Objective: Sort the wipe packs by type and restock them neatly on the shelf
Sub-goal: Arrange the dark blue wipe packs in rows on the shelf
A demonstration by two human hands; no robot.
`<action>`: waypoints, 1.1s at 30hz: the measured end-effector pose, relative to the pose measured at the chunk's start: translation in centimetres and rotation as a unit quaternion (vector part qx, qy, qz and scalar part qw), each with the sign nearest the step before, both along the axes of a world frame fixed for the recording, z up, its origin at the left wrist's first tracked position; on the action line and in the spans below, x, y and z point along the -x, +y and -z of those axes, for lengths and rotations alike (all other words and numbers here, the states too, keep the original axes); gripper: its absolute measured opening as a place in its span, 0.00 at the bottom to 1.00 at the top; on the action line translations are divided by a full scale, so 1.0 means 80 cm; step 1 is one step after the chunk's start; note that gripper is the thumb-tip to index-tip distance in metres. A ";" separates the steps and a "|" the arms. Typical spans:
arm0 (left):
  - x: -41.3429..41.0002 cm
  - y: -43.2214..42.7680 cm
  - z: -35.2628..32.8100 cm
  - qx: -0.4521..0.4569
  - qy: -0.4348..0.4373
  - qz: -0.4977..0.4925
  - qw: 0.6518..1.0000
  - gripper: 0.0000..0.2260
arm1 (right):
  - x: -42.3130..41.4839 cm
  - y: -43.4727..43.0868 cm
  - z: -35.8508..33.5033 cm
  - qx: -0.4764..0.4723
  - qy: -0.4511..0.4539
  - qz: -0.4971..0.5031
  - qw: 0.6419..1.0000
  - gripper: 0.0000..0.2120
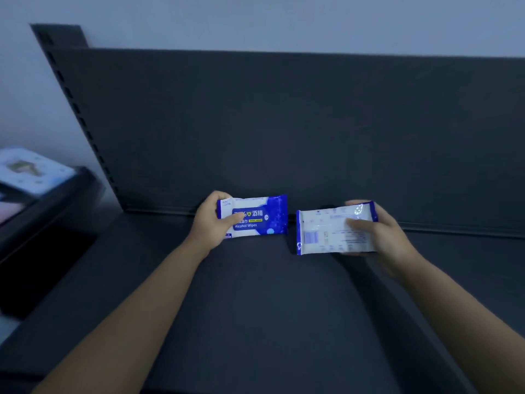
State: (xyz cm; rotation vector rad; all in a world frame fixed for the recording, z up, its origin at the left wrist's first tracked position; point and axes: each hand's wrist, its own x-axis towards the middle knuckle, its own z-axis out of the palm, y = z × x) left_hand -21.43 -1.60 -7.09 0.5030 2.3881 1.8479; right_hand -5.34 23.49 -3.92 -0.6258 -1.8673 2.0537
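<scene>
My left hand (pixel 211 220) grips a blue and white alcohol wipes pack (pixel 261 216) by its left end, printed front facing me, close to the shelf's back panel. My right hand (pixel 377 237) holds a second blue and white wipe pack (pixel 326 233) by its right end, with the white back label turned toward me and my thumb across it. The two packs are side by side, a small gap between them, just above the dark shelf board (pixel 270 308).
The dark back panel (pixel 284 123) rises behind the packs, with a slotted upright (pixel 82 120) at its left. At far left a lower dark unit (pixel 56 200) carries a pale printed pack (pixel 31 169), blurred.
</scene>
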 end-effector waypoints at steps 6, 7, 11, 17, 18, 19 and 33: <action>0.012 0.025 0.011 0.030 0.104 0.018 0.994 0.10 | 0.002 -0.026 -0.001 -0.035 -0.002 -0.050 0.998 0.12; 0.016 0.028 0.011 0.042 0.134 0.020 0.990 0.10 | 0.008 -0.036 0.004 -0.045 -0.002 -0.051 0.998 0.12; 0.026 0.035 0.011 0.074 0.201 0.007 0.977 0.13 | 0.025 -0.070 0.023 -0.045 0.007 -0.046 0.998 0.11; 0.035 0.026 0.018 0.042 0.168 0.014 0.985 0.09 | 0.038 -0.090 0.035 -0.013 0.001 -0.008 1.000 0.12; 0.035 0.024 0.019 0.039 0.139 0.024 0.989 0.08 | 0.039 -0.092 0.037 -0.010 -0.001 -0.004 1.000 0.13; 0.035 0.023 0.022 0.041 0.113 0.036 0.992 0.06 | 0.039 -0.094 0.040 -0.011 -0.005 -0.002 1.000 0.13; 0.024 0.028 0.011 -0.044 -0.085 0.135 0.986 0.10 | 0.030 -0.096 0.061 -0.053 0.063 0.023 0.996 0.23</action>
